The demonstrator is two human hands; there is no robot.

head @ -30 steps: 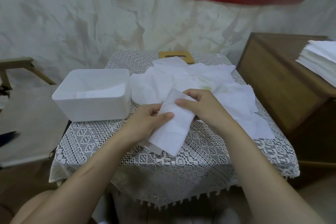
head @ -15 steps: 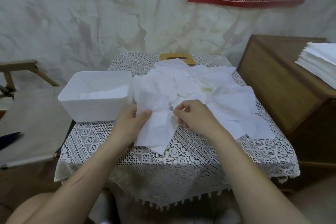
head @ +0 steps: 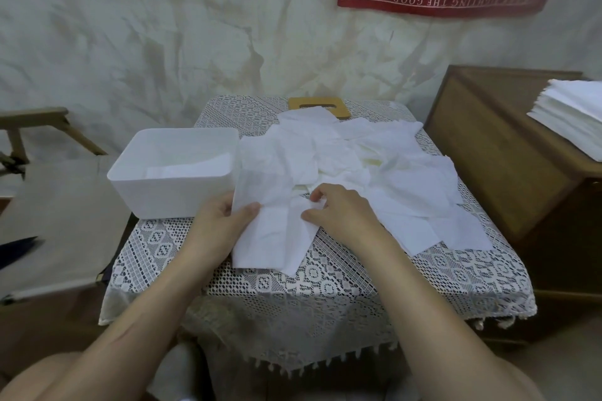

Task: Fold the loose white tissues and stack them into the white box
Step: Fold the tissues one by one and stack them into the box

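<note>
Both hands are working on one tissue (head: 273, 234) at the front of the table (head: 342, 296), which is wearing a lace cloth. The left hand (head: 220, 226) is pinching the left edge of the tissue – the thumb is lying on top and the other fingers are going under the paper. The right hand (head: 340, 212) is pinching the same tissue near its middle crease, with the fingers curled and close together. The tissue is lying partly flat on the cloth, just beside the white box (head: 172, 195). This box is standing on the left part of the table, and some white sheets are lying inside it on the bottom. The loose tissues (head: 374, 169) are spreading in a pile behind and to the right of the hands – they are overlapping each other.
</note>
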